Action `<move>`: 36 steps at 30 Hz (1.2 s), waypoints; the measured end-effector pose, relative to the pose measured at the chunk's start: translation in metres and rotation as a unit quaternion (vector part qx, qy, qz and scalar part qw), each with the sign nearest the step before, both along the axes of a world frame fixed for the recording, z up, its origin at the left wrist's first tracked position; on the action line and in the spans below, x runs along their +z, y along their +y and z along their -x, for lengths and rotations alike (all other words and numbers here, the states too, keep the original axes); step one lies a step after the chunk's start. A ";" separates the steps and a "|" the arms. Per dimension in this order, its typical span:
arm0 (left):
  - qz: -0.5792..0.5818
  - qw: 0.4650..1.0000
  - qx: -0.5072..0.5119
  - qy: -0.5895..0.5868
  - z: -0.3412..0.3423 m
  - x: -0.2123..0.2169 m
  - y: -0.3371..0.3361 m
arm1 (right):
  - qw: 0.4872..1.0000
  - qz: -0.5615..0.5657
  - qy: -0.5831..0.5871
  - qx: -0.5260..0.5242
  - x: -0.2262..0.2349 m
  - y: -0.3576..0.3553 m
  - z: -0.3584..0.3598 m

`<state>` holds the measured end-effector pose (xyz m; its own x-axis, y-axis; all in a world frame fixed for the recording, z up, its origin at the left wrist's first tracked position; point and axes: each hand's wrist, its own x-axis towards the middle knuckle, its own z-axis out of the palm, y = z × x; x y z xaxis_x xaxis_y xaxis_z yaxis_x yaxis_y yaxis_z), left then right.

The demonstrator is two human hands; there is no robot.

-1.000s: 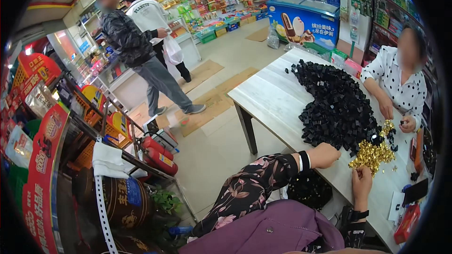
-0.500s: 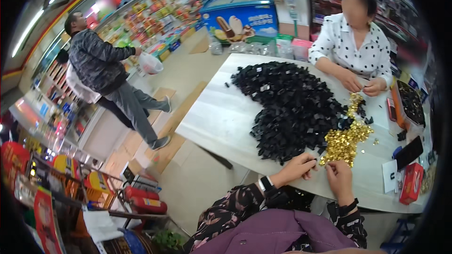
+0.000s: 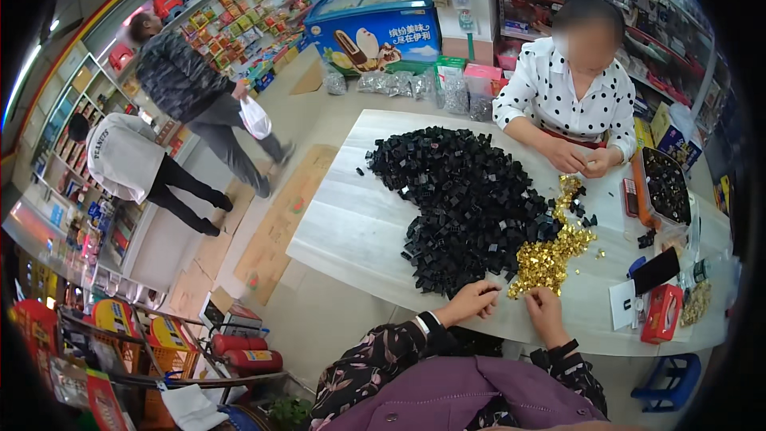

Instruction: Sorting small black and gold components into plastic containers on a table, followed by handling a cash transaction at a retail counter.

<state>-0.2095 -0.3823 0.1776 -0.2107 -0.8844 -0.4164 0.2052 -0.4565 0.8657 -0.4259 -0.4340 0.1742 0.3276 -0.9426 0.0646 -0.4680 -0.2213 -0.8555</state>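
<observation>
My left hand (image 3: 472, 303) is at the near edge of the white table (image 3: 335, 223), thumb and fingers pinched together. Just beyond it spreads a large heap of small black plastic pieces (image 3: 471, 199). My right hand (image 3: 546, 315) is closed in a pinch beside a pile of small shiny gold pieces (image 3: 546, 263), which lies against the heap's right side. Anything between the fingers of either hand is too small to make out. A gap separates the two hands. Both wrists wear dark bands.
Across the table a co-worker's hands (image 3: 581, 161) meet near the gold pile. On the right are an orange tub (image 3: 648, 191) of dark pieces, a black phone (image 3: 656, 271) and a red box (image 3: 662, 314). A blue stool (image 3: 669, 383) stands below. Two people are at the left.
My view has shifted, so the table sits further left and lower in it. Both hands keep their pinched pose near the piles. The co-worker's head is now bent down.
</observation>
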 end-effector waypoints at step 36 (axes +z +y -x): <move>0.223 0.932 -0.034 -0.284 -0.012 0.050 0.070 | 0.843 -0.500 -0.178 0.086 0.046 0.054 -0.048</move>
